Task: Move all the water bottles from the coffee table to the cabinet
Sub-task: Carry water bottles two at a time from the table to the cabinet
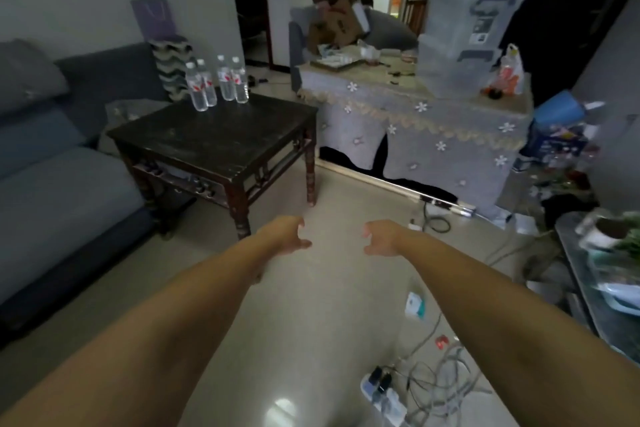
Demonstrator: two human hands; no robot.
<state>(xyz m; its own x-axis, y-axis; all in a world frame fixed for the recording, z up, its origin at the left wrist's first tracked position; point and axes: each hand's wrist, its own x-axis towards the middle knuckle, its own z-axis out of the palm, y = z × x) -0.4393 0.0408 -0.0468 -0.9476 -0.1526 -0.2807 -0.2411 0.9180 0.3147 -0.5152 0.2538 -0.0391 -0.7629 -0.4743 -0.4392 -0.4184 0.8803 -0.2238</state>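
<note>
1. Dark coffee table [221, 135] stands at ten o'clock; its tabletop carries the task's things.
2. Four water bottles [217, 82] stand upright, clustered at its far edge.
3. Left hand [287, 236] and right hand [381, 239] hover apart above the floor, fingers loosely curled, holding nothing.

One head cam, wide-angle, looks fwd and down over both forearms at the floor [311, 288]. Dark counter [214, 135] at 11 o'clock, mid-distance; cloth-covered cabinet [415, 135] at 1 o'clock. No 2nd view.
</note>
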